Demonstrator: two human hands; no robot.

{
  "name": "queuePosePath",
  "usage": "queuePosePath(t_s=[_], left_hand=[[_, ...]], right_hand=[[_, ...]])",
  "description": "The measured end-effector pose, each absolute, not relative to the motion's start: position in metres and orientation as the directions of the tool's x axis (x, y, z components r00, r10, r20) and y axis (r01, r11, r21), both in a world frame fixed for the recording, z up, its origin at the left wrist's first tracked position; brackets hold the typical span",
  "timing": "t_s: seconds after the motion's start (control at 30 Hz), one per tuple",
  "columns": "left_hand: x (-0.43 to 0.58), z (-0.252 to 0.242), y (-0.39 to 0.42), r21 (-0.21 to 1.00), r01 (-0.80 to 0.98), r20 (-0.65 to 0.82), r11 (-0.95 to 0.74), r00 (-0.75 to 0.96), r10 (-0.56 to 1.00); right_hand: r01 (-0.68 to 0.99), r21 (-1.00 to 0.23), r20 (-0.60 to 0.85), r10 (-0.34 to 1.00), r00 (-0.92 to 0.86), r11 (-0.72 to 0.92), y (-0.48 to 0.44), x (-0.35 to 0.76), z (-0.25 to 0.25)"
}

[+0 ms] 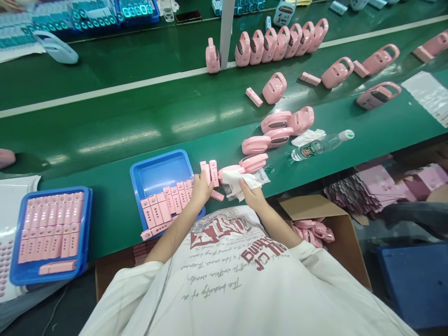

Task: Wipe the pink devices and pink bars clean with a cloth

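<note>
My left hand (200,187) is closed round a small pink rectangular part (207,171) at the right edge of a blue tray (159,173). A row of the same pink parts (164,205) lies across the tray's near side. Beside it my right hand (249,191) grips a crumpled white cloth (238,181) near the table's front edge. A pink handled device (229,171) lies just beyond the cloth, with another pink part (213,171) standing next to it.
A second blue tray (14,261) full of pink parts sits at the left. Several pink devices (276,130) lie on the green belt, more stand in a row (280,44) farther back. A water bottle (320,145) lies right. An open cardboard box (345,233) is below.
</note>
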State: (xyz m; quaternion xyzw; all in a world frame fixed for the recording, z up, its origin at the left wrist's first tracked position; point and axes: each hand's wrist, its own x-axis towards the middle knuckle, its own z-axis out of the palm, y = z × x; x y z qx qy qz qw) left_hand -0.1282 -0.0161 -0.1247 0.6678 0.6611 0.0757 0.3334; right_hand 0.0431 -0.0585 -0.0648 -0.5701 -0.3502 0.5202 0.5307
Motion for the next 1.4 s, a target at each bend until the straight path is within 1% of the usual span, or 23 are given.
queuePosePath(t_s=[0.1,0.2,0.27,0.33,0.4,0.5,0.6,0.7,0.77,0.83,0.9,0.97,1.0,1.03,1.07,1.13,1.2,1.27,1.33,1.4], left_hand=[[-0.122,-0.121,-0.016,0.543,0.839,-0.304,0.047,0.144,0.942],[-0.135,-0.111,-0.022,0.515,0.857,-0.267,0.028,0.129,0.955],[-0.152,-0.107,-0.029,0.467,0.878,-0.282,0.108,0.032,0.959],[-0.169,-0.109,-0.035,0.417,0.877,-0.342,0.236,-0.089,0.936],[-0.181,-0.117,-0.04,0.401,0.852,-0.419,0.336,-0.156,0.894],[-0.184,-0.132,-0.041,0.445,0.798,-0.482,0.406,-0.168,0.86],[-0.179,-0.143,-0.04,0.524,0.714,-0.495,0.465,-0.19,0.848],[-0.18,-0.146,-0.039,0.635,0.583,-0.49,0.506,-0.202,0.848],[-0.187,-0.143,-0.04,0.704,0.46,-0.507,0.541,-0.208,0.837],[-0.195,-0.133,-0.041,0.761,0.304,-0.54,0.573,-0.191,0.819],[-0.202,-0.115,-0.043,0.799,0.131,-0.57,0.586,-0.143,0.809],[-0.204,-0.091,-0.046,0.815,-0.027,-0.579,0.579,-0.077,0.812],[-0.203,-0.078,-0.048,0.813,-0.121,-0.576,0.57,-0.021,0.817],[-0.2,-0.064,-0.049,0.801,-0.225,-0.56,0.555,0.051,0.827],[-0.196,-0.049,-0.05,0.764,-0.358,-0.52,0.537,0.151,0.841],[-0.185,-0.024,-0.051,0.691,-0.514,-0.4,0.509,0.314,0.861],[-0.175,-0.003,-0.051,0.667,-0.55,-0.306,0.504,0.414,0.857],[-0.169,0.012,-0.049,0.668,-0.538,-0.278,0.514,0.46,0.843],[-0.166,0.02,-0.047,0.669,-0.519,-0.282,0.532,0.485,0.828],[-0.165,0.025,-0.046,0.678,-0.493,-0.287,0.545,0.506,0.814]], right_hand=[[0.055,-0.994,-0.087,0.992,0.095,-0.092,-0.06,0.047,-0.073],[0.175,-0.984,-0.026,0.995,0.093,-0.042,-0.063,0.052,-0.083],[0.229,-0.973,0.001,0.993,0.118,-0.026,-0.065,0.054,-0.087],[0.249,-0.968,0.009,0.992,0.126,-0.023,-0.065,0.053,-0.09],[0.238,-0.971,-0.008,0.994,0.106,-0.033,-0.065,0.05,-0.091],[0.211,-0.976,-0.043,0.998,0.037,-0.05,-0.062,0.043,-0.089],[0.194,-0.979,-0.076,0.997,-0.034,-0.068,-0.058,0.037,-0.084],[0.174,-0.981,-0.094,0.995,-0.043,-0.085,-0.058,0.036,-0.082],[0.154,-0.982,-0.115,0.993,-0.031,-0.109,-0.06,0.038,-0.084],[0.111,-0.978,-0.175,0.984,0.03,-0.178,-0.062,0.04,-0.088],[0.009,-0.953,-0.298,0.939,0.173,-0.304,-0.063,0.041,-0.094],[-0.206,-0.895,-0.443,0.842,0.307,-0.396,-0.059,0.04,-0.096],[-0.34,-0.848,-0.507,0.808,0.3,-0.407,-0.056,0.039,-0.096],[-0.467,-0.784,-0.554,0.8,0.229,-0.41,-0.053,0.039,-0.094],[-0.571,-0.707,-0.573,0.812,0.114,-0.418,-0.049,0.038,-0.09],[-0.684,-0.559,-0.533,0.835,-0.137,-0.469,-0.043,0.037,-0.08],[-0.719,-0.468,-0.484,0.83,-0.277,-0.513,-0.038,0.036,-0.067],[-0.733,-0.419,-0.477,0.817,-0.324,-0.536,-0.036,0.033,-0.056],[-0.74,-0.414,-0.514,0.807,-0.29,-0.529,-0.033,0.029,-0.048],[-0.75,-0.493,-0.526,0.838,-0.146,-0.44,-0.03,0.024,-0.039]])
